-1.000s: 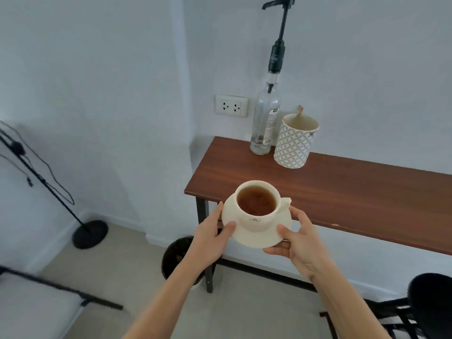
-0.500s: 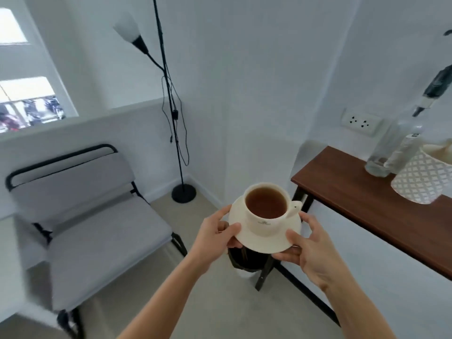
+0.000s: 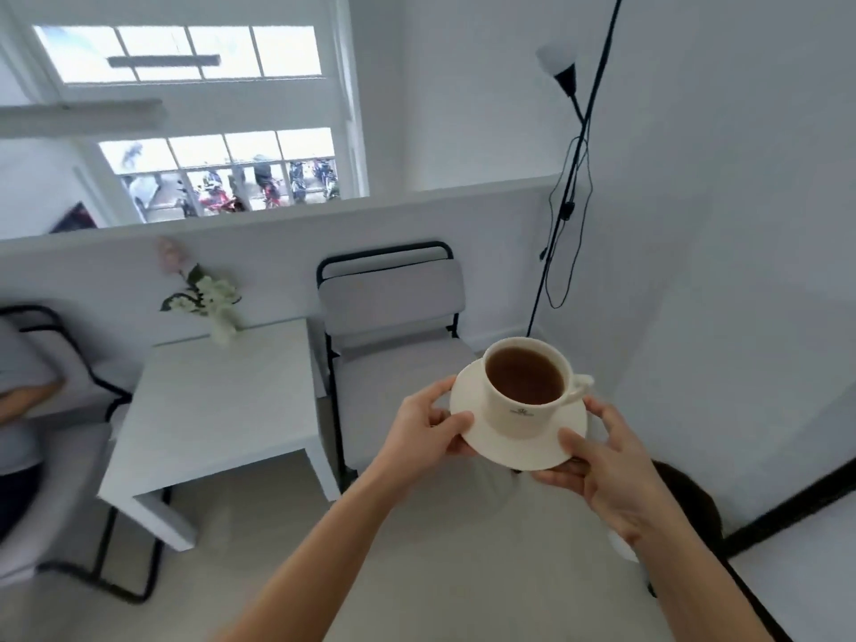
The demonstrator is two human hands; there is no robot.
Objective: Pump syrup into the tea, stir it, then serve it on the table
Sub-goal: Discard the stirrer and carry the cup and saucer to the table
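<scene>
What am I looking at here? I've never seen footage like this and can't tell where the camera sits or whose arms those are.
The camera is worn on a person's head and looks forward and down, so the two bare arms reaching in from below are the wearer's own. The left hand and right hand grip opposite edges of a cream saucer. On it stands a cream cup of brown tea, handle to the right. Ahead is a small white table bearing only a white vase of flowers, with a grey padded chair beside it and a black floor lamp in the corner.
</scene>
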